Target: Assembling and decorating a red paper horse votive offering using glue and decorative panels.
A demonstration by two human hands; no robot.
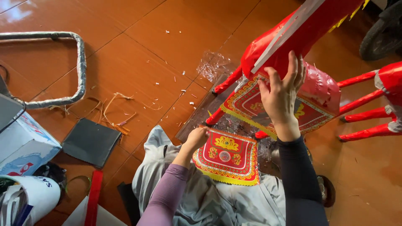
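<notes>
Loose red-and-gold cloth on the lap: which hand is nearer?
Left. The left hand touches the cloth at its upper-left corner; the right hand is above it, on the red paper horse.

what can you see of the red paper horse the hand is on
The red paper horse is wrapped in glossy red paper with a white strip along its upper side. Thin red legs reach down to a clear plastic sheet on the tiled floor. A red and yellow patterned cloth with a yellow fringe drapes over its flank. The right hand presses on its side over that cloth. Its upper part is cut off by the frame.
</notes>
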